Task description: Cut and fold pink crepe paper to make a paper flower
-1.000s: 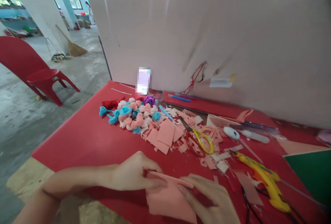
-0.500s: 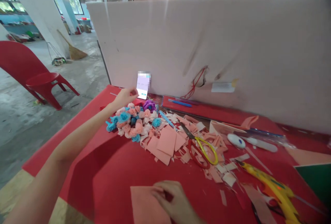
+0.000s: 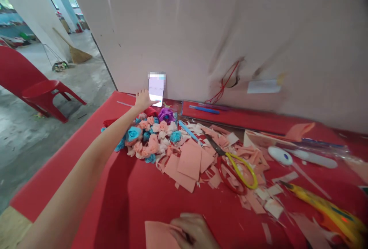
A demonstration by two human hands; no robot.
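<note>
- Left hand is stretched way out to the far side of the worktop. Its fingers are loosely spread, with one fingertip at the bottom edge of the phone. It's touching, not gripping.
- The phone stands upright with its screen lit, leaning on the white board just behind the pile of paper flowers.
- Right hand is at the near edge, fingers curled down on the pink sheet. It looks like it's pinching the sheet's right edge. The frame cuts the hand off low, so I'm not 100% sure on that grip.
- Biggest worry, imo: the phone is only propped. A poke that's too firm near its base could kick the foot out and drop it flat onto the flowers.
- The forearm hangs right over the flower pile. If the arm sags, it could squash a few or sweep them toward the left edge of the worktop.
- Only one hand is on the pink sheet, and the view is turned to the phone. The sheet could slip or crease without being noticed.
- The scissors lie among the pink scraps, and the glue gun sits off to the right. Both are well apart from either hand, so they'd only be trouble if the right hand went groping sideways without a look. I can't tell if the gun is hot.
</note>
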